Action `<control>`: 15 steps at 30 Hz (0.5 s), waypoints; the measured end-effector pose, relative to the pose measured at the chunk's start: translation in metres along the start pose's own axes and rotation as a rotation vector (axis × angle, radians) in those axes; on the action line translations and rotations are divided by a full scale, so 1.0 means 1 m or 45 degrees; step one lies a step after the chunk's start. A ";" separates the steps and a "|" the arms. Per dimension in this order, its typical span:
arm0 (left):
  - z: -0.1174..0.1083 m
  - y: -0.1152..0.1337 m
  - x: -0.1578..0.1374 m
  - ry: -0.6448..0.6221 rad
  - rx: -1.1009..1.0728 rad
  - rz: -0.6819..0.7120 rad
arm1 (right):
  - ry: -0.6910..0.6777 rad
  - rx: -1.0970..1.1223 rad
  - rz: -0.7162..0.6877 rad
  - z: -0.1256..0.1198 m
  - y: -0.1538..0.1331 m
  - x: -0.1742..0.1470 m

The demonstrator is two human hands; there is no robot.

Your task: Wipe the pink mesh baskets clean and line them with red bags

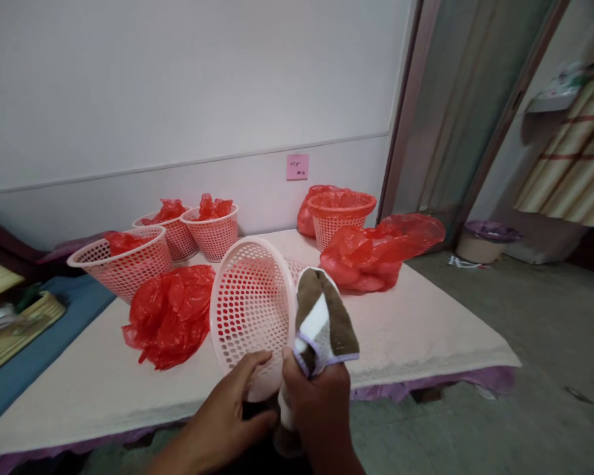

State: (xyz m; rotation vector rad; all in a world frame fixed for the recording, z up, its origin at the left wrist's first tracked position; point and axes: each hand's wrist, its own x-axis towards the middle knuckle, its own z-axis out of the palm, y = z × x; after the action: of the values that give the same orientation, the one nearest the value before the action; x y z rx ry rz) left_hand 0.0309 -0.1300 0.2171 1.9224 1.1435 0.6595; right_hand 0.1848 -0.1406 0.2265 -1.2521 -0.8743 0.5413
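A pale pink mesh wastebasket (252, 310) lies tipped, its open mouth turned toward me. My left hand (235, 409) grips the lower rim, fingers over the edge and thumb beneath. In my right hand (317, 402), a bunched cloth (324, 323) in brown, white and grey with purple edging sticks up beside the basket's right rim. Part of the cloth hangs below that fist. To the left of the basket lies a crumpled red plastic bag (173, 316); another red bag (371, 254) rests behind it on the right.
Several upright pink baskets hold red bags, including a left one (123, 264) and a back one (212, 231). A basket lined in red (336, 214) stands back right. Everything sits on a white-covered table (426, 323) against a wall with a pink note (297, 167). A bin (485, 243) stands on the floor.
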 end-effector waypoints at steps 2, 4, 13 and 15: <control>-0.001 -0.024 -0.009 -0.041 0.340 0.130 | -0.015 0.080 0.040 -0.004 -0.009 0.005; -0.003 -0.039 -0.011 -0.043 0.546 0.234 | -0.080 0.146 0.022 -0.007 -0.016 0.006; -0.005 0.000 -0.001 0.519 0.153 0.104 | -0.255 -0.062 -0.301 0.002 0.030 -0.003; -0.006 0.011 0.000 0.670 -0.024 -0.061 | -0.143 -0.150 -0.189 0.001 0.052 0.006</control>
State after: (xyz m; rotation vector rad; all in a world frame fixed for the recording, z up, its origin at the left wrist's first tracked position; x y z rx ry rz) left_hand 0.0318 -0.1312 0.2293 1.7446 1.4859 1.1893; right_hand 0.1928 -0.1222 0.1782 -1.2604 -1.0976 0.4492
